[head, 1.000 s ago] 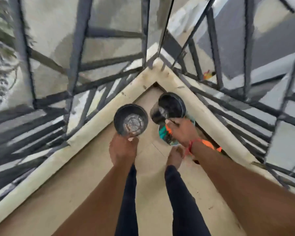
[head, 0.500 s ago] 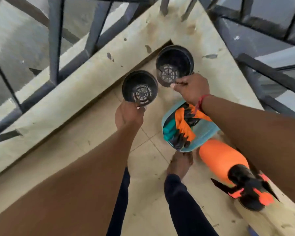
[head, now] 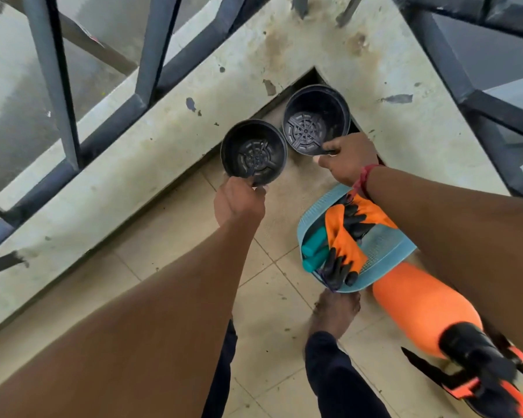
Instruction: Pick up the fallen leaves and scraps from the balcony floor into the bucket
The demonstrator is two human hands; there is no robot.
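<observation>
Up against the corner, left hand [head: 239, 203] pinches the black pot [head: 253, 152] by its rim, right hand [head: 347, 158] the other pot [head: 314, 116]; right forearm [head: 441, 224] hides part of the blue tray [head: 384, 251], orange sprayer [head: 420, 312] cut off.

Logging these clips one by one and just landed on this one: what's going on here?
A person stands in a balcony corner with an empty black plastic pot in each of their hands. The left hand grips the near rim of one pot; the right hand pinches the rim of the other pot, nearer the corner. On the floor tiles lies a blue perforated tray holding orange-and-black gloves, with an orange sprayer beside it. No bucket is in view.
</observation>
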